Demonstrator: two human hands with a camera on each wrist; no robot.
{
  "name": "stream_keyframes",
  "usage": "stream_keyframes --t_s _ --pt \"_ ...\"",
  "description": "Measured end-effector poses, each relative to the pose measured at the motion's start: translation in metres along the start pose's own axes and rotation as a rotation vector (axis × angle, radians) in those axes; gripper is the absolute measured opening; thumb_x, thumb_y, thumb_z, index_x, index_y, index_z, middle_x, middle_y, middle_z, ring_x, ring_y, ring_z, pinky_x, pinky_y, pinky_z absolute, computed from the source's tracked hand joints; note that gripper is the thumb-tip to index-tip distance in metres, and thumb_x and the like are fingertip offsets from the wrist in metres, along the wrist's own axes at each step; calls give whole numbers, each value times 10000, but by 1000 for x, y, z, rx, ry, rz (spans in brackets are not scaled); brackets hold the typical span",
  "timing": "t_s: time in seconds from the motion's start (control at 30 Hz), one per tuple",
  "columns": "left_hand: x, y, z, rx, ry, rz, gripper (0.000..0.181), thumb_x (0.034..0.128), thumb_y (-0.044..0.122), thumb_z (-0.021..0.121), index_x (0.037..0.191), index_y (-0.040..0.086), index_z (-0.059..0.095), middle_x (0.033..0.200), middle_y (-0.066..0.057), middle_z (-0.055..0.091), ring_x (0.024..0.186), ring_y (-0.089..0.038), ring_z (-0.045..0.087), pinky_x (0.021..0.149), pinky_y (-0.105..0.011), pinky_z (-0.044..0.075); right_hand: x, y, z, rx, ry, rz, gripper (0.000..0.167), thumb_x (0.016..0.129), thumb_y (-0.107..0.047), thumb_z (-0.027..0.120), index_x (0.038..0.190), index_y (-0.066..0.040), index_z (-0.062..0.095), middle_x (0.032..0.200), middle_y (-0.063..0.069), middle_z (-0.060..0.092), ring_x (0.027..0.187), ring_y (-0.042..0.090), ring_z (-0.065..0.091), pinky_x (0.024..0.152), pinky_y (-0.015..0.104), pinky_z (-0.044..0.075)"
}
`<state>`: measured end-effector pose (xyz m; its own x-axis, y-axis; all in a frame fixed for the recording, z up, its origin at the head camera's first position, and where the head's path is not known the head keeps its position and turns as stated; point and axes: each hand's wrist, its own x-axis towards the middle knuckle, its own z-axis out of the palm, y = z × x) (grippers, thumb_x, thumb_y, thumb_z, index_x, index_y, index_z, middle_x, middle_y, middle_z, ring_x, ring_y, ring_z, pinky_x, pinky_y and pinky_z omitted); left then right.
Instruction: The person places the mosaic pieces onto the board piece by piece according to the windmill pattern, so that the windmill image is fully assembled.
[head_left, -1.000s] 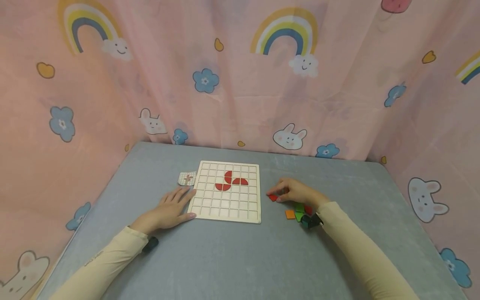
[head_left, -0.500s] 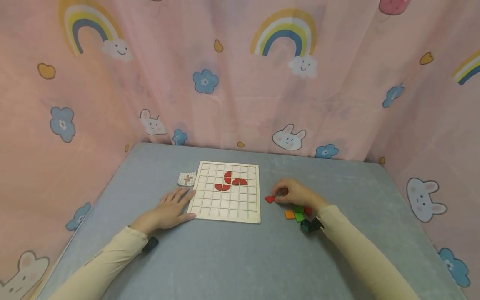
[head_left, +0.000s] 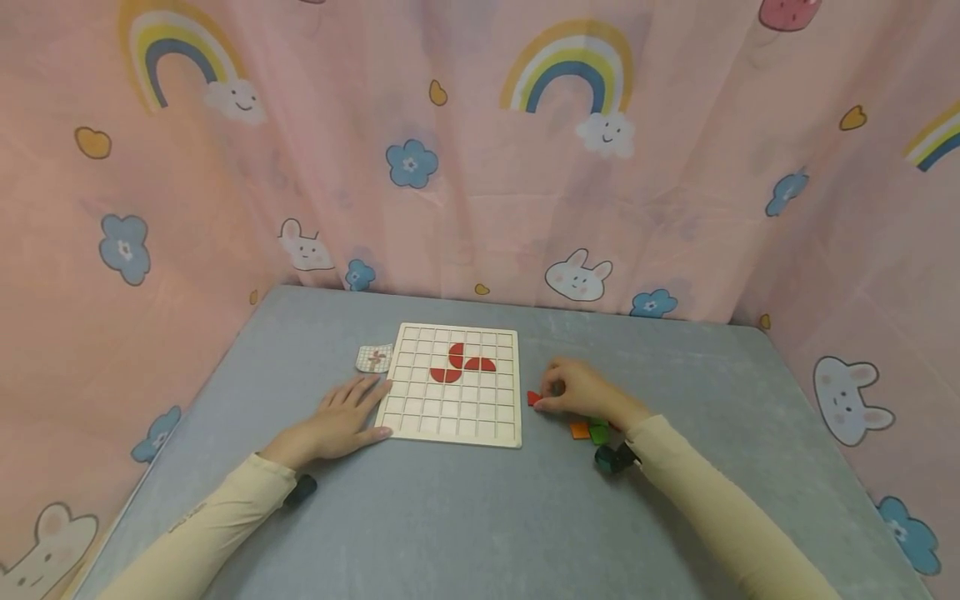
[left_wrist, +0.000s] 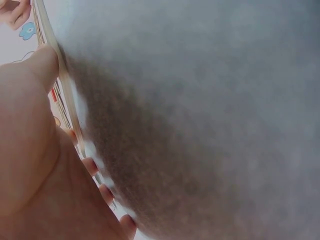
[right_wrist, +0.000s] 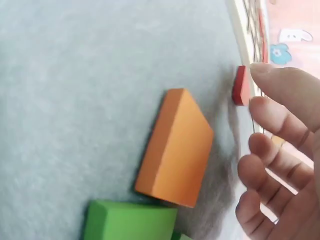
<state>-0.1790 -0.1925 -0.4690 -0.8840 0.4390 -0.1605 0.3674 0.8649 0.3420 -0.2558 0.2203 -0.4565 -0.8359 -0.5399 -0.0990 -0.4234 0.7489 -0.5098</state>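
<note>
- Head view: why's the left hand there?
- Fingers spread against the board's left edge, probably steadying it.
- Left wrist?
- Thumb on the board's rim.
- Right wrist?
- The red tile lies beside the board, at the right hand's fingertips; whether they grip it, I can't tell.

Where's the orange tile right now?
In the head view, the orange tile lies right of the board, beside a green tile and near the right hand.
</note>
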Motion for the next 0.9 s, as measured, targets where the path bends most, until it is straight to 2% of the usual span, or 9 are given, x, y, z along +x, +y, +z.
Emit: stream_keyframes --t_s 0.07,0.13,0.23,0.3,0.4,0.53,0.9 --pt "0 0 0 2 0 -4 779 991 493 526 1582 95 213 1645 -190 158 1516 -451 129 1167 -682 154 -1 0 -1 50 7 -3 163 817 -320 817 779 -224 691 902 -13 579 779 140 510 675 263 432" --pt "0 1 -1 2 3 -6 776 992 492 526 1581 94 216 1645 -188 162 1517 -449 131 1169 -681 154 -1 2 -1 86 2 -15 153 813 -286 824 911 -214 729 966 -1 593 779 136 514 678 253 445" --pt "0 0 0 4 3 -9 774 992 488 527 1580 91 218 1643 -190 166 1515 -452 134 1168 -681 155 -1 7 0 105 -43 -44 355 816 -244 823 1156 -218 726 1050 23 594 780 135 514 692 242 457" --pt "0 0 1 4 9 -8 778 990 489 532 1580 92 217 1641 -192 165 1513 -454 134 1167 -681 152 0 9 0 113 -82 -50 432 820 -237 818 1237 -236 705 1065 27 587 785 136 509 698 237 456" --pt "1 -3 4 10 7 -14 785 987 494 533 1584 102 207 1644 -188 160 1516 -452 128 1171 -679 147 2 10 -1 125 -117 -39 434 824 -241 814 1244 -255 707 1058 30 587 796 150 504 701 245 452" --pt "2 -3 5 8 -4 -16 793 985 502 533 1589 115 194 1650 -181 147 1521 -448 119 1175 -679 142 3 8 -2 140 -122 -11 393 824 -233 814 1206 -263 729 1053 32 596 824 165 502 713 258 448" --pt "1 -3 3 -1 -5 -12 802 985 513 524 1588 103 189 1649 -195 133 1517 -463 107 1176 -683 128 4 11 3 162 -52 -6 346 798 -254 835 1136 -241 762 1006 19 614 834 162 505 716 251 441"
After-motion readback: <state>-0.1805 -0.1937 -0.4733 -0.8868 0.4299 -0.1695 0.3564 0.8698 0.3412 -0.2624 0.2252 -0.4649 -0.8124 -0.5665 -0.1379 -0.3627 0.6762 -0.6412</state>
